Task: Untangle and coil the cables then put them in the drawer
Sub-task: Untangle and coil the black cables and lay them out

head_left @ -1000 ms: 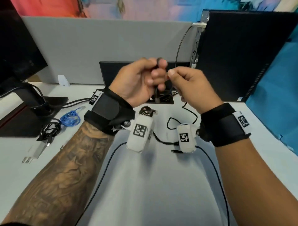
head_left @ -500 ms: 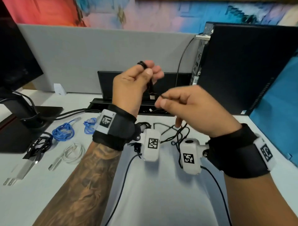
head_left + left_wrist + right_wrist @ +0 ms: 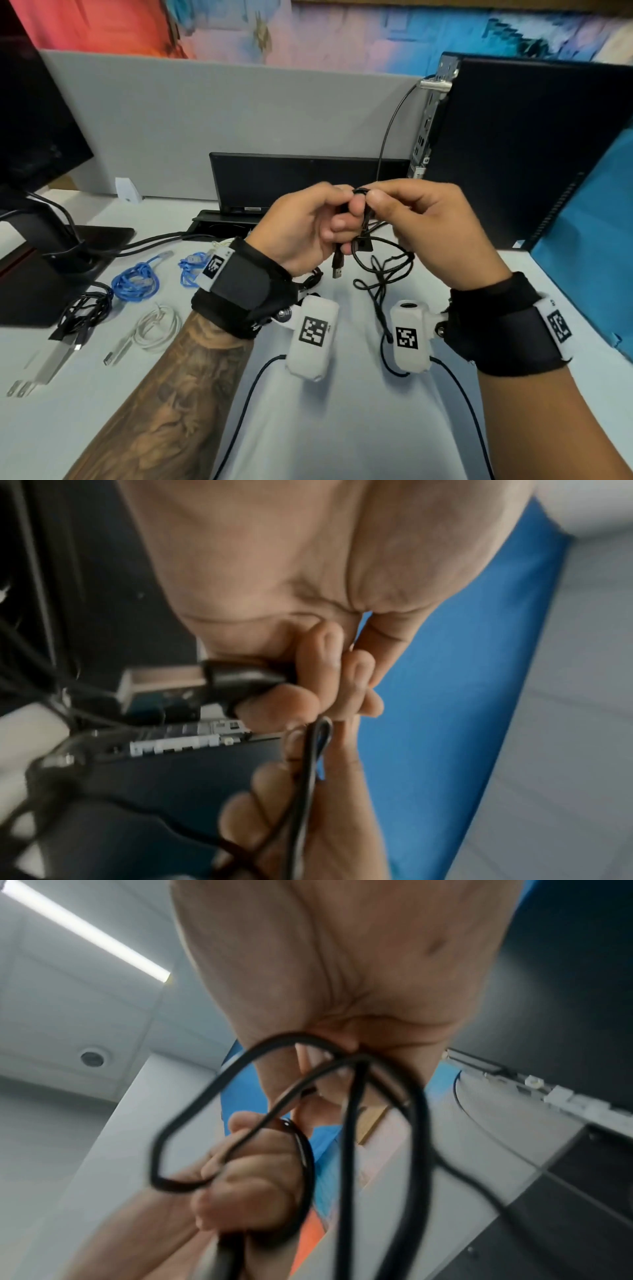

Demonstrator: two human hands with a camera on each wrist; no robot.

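Above the desk's middle, both hands hold a thin black USB cable [image 3: 383, 263]. My left hand [image 3: 308, 229] has its fingers curled round the cable, and the metal USB plug [image 3: 337, 267] hangs below it. My right hand [image 3: 421, 222] pinches a loop of the cable at the top, touching the left fingertips. Tangled loops dangle down to the desk. In the left wrist view the cable [image 3: 308, 772] runs between the two hands' fingers. The right wrist view has wide black loops [image 3: 356, 1123] hanging before the fingers. No drawer is in view.
At the left of the grey desk [image 3: 342, 428] lie two blue cable bundles [image 3: 135, 282], a white coil [image 3: 156, 327], a black bundle [image 3: 82, 311] and a white charger [image 3: 44, 370]. A monitor stand [image 3: 51, 240] is at far left, a black computer tower [image 3: 520, 154] at the right.
The hands, apart half a second ago, have come together. My right hand rose to the left hand's fingertips with a loop of the cable, and the left hand lowered a little.
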